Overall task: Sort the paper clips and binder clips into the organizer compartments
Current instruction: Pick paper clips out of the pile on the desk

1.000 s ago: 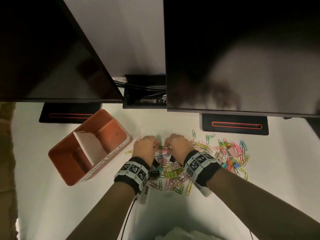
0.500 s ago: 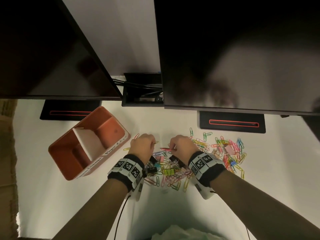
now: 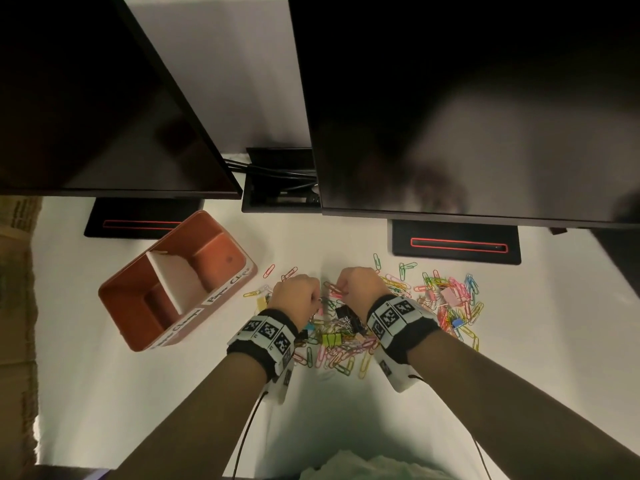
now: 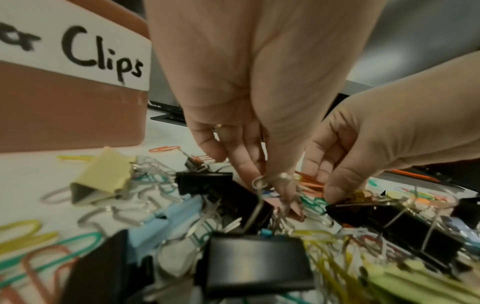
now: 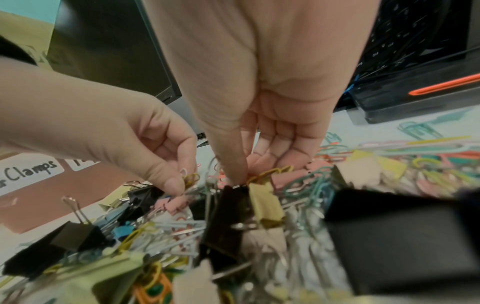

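A terracotta organizer [image 3: 211, 254] with a white divider stands on the white desk at the left; its labels read "Paper Clips" and "Clamps" [image 4: 64, 115] [image 5: 52, 197]. Right of it lies a heap of coloured paper clips and binder clips [image 3: 332, 337]. Both hands hover over it. My left hand [image 3: 313, 299] [image 4: 272, 183] [image 5: 184, 183] pinches a yellow paper clip and a silver wire loop above a small pink binder clip [image 5: 174, 205]. My right hand [image 3: 341, 287] [image 5: 244, 176] [image 4: 335, 191] pinches a yellow paper clip [image 5: 267, 173]; a red clip [image 3: 334, 289] sticks out beside its fingers.
Two dark monitors [image 3: 450, 98] overhang the desk's back, on black bases with red stripes [image 3: 457, 244]. A cable box [image 3: 280, 188] sits between them. More clips spread to the right [image 3: 446, 299]. Large black binder clips [image 4: 257, 263] lie nearest the wrists.
A second ago both hands met on one clip. They drew apart, each keeping a clip, and now hold low over the heap, fingertips among the clips.
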Demonstrator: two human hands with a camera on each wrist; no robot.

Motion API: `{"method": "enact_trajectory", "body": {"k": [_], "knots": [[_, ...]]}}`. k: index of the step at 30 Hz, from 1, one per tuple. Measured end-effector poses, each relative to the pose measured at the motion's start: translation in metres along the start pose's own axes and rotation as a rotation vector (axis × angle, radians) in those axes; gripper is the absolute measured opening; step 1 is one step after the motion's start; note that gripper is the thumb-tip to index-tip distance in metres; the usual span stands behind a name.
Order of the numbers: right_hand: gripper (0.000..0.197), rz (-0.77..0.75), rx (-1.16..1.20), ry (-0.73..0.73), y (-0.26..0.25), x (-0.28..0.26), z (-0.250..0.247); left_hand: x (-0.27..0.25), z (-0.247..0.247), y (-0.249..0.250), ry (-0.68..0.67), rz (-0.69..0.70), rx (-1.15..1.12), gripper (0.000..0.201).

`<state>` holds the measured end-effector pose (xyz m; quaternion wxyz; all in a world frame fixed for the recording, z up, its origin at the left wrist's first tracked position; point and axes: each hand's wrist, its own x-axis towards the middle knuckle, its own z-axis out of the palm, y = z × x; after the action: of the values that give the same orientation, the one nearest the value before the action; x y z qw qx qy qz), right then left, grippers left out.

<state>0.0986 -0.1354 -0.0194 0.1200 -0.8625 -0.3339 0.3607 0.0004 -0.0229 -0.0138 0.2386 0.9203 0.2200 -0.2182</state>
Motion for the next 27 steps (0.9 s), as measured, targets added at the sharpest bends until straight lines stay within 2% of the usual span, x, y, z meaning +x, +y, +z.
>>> {"method": "enact_trajectory", "body": {"k": [5,12,15,18,21,24,27], "knots": [[0.02,-0.014,-0.029,-0.058,0.002,-0.002,-0.007,0.004,-0.001,-0.008,-0.021,-0.015,-0.1,0.003],[0.021,-0.044,-0.016,-0.043,0.004,-0.006,-0.004,0.003,0.005,-0.013,-0.041,-0.025,-0.068,0.021],[0.019,-0.059,0.003,-0.052,0.003,-0.009,-0.003,0.005,0.003,-0.01,-0.1,-0.018,0.004,0.018],[0.014,-0.1,0.103,-0.001,0.005,-0.012,-0.003,0.005,-0.001,-0.006,-0.163,0.037,0.076,0.019],[0.013,-0.1,0.227,0.069,0.007,-0.015,-0.01,0.006,-0.006,-0.01,-0.125,0.045,0.004,0.014],[0.014,-0.081,0.277,0.116,0.01,-0.017,-0.025,0.007,-0.014,-0.011,-0.014,0.079,-0.105,0.011],[0.015,-0.054,0.236,0.156,0.019,-0.015,-0.034,0.007,-0.017,-0.001,-0.046,0.175,-0.089,0.011]]}}
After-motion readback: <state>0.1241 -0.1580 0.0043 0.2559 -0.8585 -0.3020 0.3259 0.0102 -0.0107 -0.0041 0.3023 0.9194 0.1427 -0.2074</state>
